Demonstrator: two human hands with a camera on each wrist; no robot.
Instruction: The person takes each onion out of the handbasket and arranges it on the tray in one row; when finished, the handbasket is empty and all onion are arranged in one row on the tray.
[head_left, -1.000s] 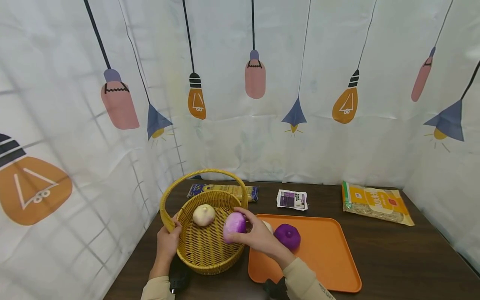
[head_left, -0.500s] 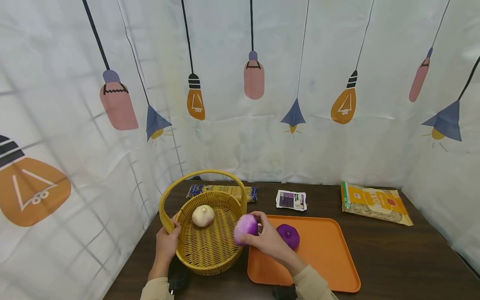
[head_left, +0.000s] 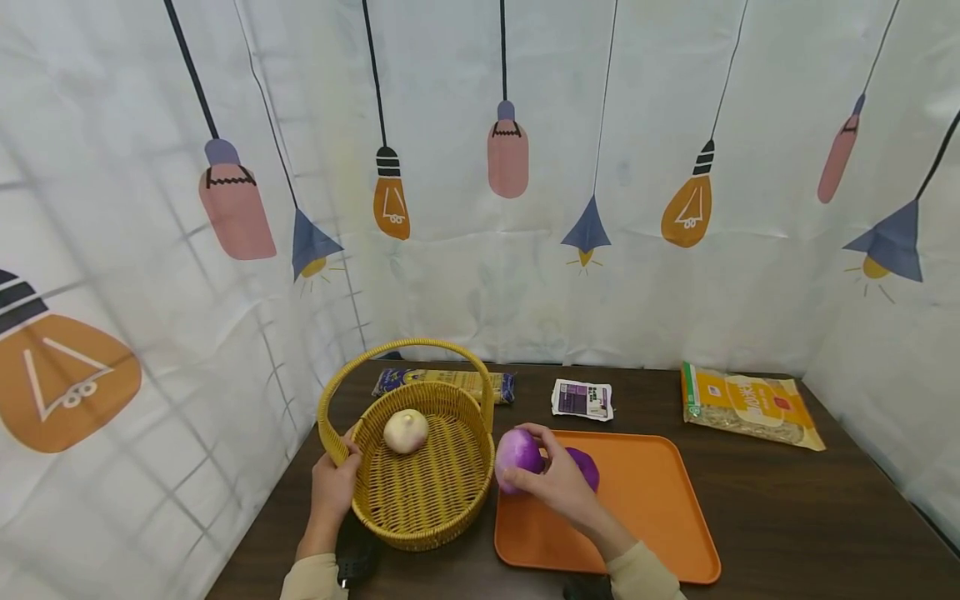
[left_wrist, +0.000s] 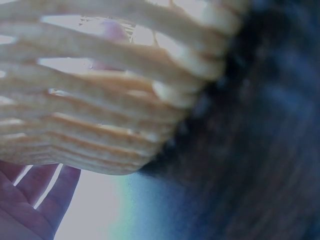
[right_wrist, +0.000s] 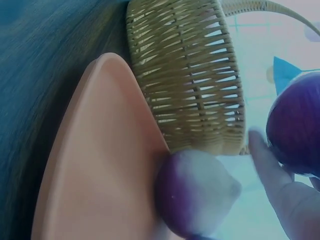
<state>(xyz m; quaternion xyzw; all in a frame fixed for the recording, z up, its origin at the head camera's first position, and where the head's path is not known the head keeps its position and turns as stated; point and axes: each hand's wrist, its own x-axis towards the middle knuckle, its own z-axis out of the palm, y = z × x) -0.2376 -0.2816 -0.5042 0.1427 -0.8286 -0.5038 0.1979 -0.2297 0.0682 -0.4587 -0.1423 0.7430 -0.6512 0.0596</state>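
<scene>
My left hand (head_left: 333,483) grips the yellow wicker basket (head_left: 420,533) by its left rim, at the foot of the handle. Inside the basket lies a white bulb with a purple tinge (head_left: 406,431). My right hand (head_left: 555,479) holds a glossy purple onion (head_left: 517,460) between thumb and fingers, over the left edge of the orange tray (head_left: 645,512). Partly behind that hand, a dark purple round vegetable (head_left: 588,468) sits on the tray. The right wrist view shows a white-and-purple bulb (right_wrist: 197,192) at the tray too, hidden by my hand in the head view.
Along the back of the dark table (head_left: 772,517) lie a long yellow-and-blue packet (head_left: 450,382), a small white-and-purple sachet (head_left: 582,400) and an orange-and-yellow bag (head_left: 753,407). A curtain printed with lamps (head_left: 465,292) hangs behind. The basket's tall arched handle (head_left: 420,342) stands up.
My right hand has carried the onion rightward, from over the basket, past its rim, to over the tray's left edge. The left hand and the basket have stayed in place.
</scene>
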